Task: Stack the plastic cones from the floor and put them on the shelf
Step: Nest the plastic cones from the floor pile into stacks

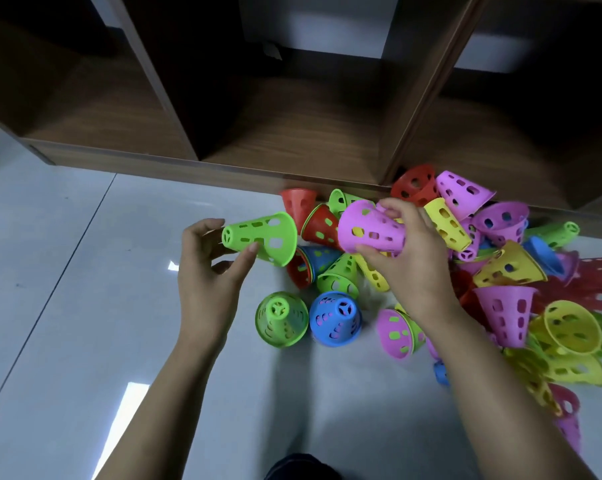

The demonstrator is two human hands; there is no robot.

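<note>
Plastic cones: a loose heap of perforated plastic cones (507, 268) in red, green, blue, yellow and pink lies on the pale glossy tiled floor (67, 271). It sits just in front of the shelf's lower edge and spreads off to the right.
Left hand: the left hand (206, 271) grips a lime-green perforated plastic cone (261, 239) near its narrow end, with thumb and fingers curled round it. The cone lies sideways in the air, its wide mouth turned right.
Right hand: the right hand (410, 258) grasps a pink perforated plastic cone (372, 232) from above, over the heap. It is near the green cone's mouth but apart from it.
Shelf: a dark brown wooden shelf with open compartments (292, 133) stands behind the heap. No cone shows in the parts in view.
Standing apart: a green upright cone (281, 318) and a blue upright cone (334, 318) stand mouth-down side by side at the near edge of the heap.
Already nested: a few cones in the heap sit one inside another, such as a pink cone with green showing through its holes (396, 332).
Progress: early, by my judgement. The two held cones are not yet joined, no tall stack is visible, and nearly the whole heap remains to be stacked and shelved.
</note>
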